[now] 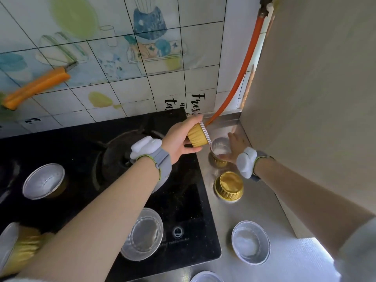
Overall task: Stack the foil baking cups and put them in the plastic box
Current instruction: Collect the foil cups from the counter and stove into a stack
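Head view, kitchen corner. We see the left hand (179, 137) clenched round a stack of gold foil cups (198, 133), held on its side in the air above the back edge of the stove (183, 200), rims pointing right. At least 3 rims show in the stack; the exact count can't be told.

The right hand (234, 146) reaches over an upright cup (219, 152) standing on the steel counter (264, 210) near the back corner. Fingers are spread beyond and beside its rim; whether they actually grip it can't be told. The stack's rims hang just beside this cup, upper left of it.

Other cups, all apart from one another:
- an upside-down cup (228, 186), gold base up, on the counter just in front of the right wrist;
- a silver-lined cup (251, 242), mouth up, on the counter nearer the camera;
- a cup on the left of the stove (43, 181), mouth up;
- a cup lying on its side at bottom left (18, 247), partly hidden by the left forearm;
- a rim at the bottom edge (205, 277), mostly cut off.

A clear round plastic piece (143, 234) rests on the stove's front, partly under the left forearm; lid or box can't be told.

Both wrists carry grey bands w/ white modules. An orange hose (242, 72) runs down the wall corner. Tiled wall (101, 58) has food drawings and black script: "Fres…" and "ta…" legible, rest hidden. A round logo (177, 232) on the stove front is unreadable.
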`<control>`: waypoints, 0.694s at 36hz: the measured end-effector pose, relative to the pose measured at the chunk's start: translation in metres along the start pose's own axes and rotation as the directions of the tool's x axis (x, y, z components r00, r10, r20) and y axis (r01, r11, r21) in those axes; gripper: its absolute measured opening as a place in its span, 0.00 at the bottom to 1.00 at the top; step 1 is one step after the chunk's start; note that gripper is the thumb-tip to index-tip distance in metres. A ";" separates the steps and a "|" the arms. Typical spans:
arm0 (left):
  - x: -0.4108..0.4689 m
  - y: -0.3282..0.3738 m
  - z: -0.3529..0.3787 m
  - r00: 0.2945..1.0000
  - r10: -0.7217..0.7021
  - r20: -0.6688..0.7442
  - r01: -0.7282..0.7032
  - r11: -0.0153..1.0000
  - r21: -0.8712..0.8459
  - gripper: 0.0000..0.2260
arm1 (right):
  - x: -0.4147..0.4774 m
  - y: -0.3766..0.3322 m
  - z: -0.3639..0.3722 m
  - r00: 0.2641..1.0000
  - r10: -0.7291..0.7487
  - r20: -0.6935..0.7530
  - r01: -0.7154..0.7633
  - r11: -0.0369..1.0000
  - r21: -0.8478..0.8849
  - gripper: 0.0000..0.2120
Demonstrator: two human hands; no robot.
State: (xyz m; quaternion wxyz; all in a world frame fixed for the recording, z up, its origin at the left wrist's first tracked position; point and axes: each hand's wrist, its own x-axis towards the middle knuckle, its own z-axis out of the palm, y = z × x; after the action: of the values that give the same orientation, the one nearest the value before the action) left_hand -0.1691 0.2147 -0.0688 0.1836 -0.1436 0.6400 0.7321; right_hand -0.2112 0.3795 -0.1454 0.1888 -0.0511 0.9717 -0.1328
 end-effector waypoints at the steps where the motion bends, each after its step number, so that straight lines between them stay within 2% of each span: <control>1: 0.001 -0.001 0.000 1.000 -0.002 0.004 0.002 1.000 0.001 0.07 | 0.003 0.000 0.005 1.000 0.011 -0.004 -0.011 1.000 0.020 0.43; 3: 0.003 -0.003 0.000 1.000 -0.004 0.009 0.004 1.000 -0.004 0.07 | 0.006 0.002 0.011 0.999 0.040 -0.003 -0.039 0.998 0.054 0.46; 6: 0.003 -0.005 -0.001 1.000 -0.009 0.019 0.009 1.000 0.013 0.09 | 0.011 0.004 0.014 0.999 0.008 0.043 -0.009 1.000 0.028 0.47; 12: 0.006 -0.008 -0.005 1.000 -0.025 0.005 0.024 0.999 0.038 0.14 | 0.012 0.001 0.019 0.999 0.038 0.003 -0.038 0.997 0.070 0.43; 18: 0.004 -0.009 -0.004 0.999 -0.032 0.018 0.031 0.998 0.049 0.09 | 0.008 0.007 0.021 0.997 0.080 -0.005 -0.079 0.990 0.114 0.41; 22: 0.003 -0.011 -0.002 0.999 -0.042 0.020 0.040 0.997 0.065 0.12 | 0.000 0.007 0.022 0.987 0.139 -0.074 -0.121 0.970 0.213 0.43; 25: 0.002 -0.011 0.001 0.999 -0.037 0.016 0.036 0.995 0.096 0.17 | -0.005 0.009 0.016 0.986 0.157 -0.065 -0.125 0.931 0.343 0.43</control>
State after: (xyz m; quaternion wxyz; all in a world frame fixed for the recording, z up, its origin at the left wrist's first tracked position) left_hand -0.1658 0.2168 -0.0793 0.2095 -0.1396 0.6701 0.6983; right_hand -0.2013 0.3847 -0.1608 0.1592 0.0580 0.9433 -0.2854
